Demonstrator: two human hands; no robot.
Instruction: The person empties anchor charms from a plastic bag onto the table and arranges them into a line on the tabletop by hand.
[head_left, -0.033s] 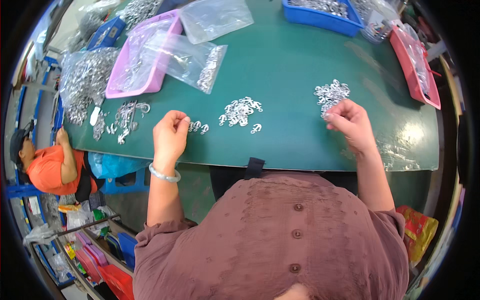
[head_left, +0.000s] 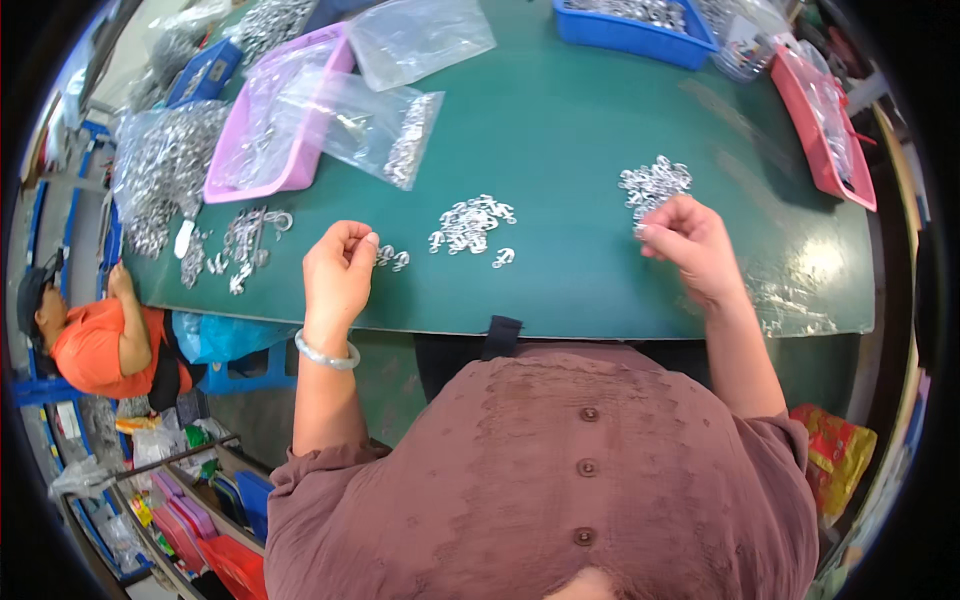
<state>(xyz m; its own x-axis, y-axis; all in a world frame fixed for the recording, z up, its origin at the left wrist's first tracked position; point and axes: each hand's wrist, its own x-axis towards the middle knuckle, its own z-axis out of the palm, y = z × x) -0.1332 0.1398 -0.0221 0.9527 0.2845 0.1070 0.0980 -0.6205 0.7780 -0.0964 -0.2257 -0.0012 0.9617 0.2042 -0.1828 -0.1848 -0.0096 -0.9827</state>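
Observation:
My left hand [head_left: 338, 268], with a bracelet [head_left: 328, 352] at the wrist, is closed in a pinch near the table's front edge. Whatever lies between its fingertips is hidden. Right beside them are a few small silver anchor-shaped charms [head_left: 394, 258], partly covered by the fingers. In the middle lies a loose pile of the same charms [head_left: 470, 225], with a single charm [head_left: 503, 258] apart from it. My right hand [head_left: 688, 248] pinches a small silver charm [head_left: 640, 231], only a glint of which shows. It is just below another charm pile [head_left: 655, 183].
On the green table [head_left: 560, 130] stand a pink tray [head_left: 300, 165] with plastic bags, a blue bin [head_left: 635, 38] of metal parts and a red tray [head_left: 820, 140]. A bulging bag of metal parts [head_left: 165, 165] lies left. A person in orange [head_left: 105, 345] sits beyond it.
The whole view has shifted slightly, so the table's things appear a little further left. My left fingertips are slightly closer to the few charms beside them. Both hands stay pinched.

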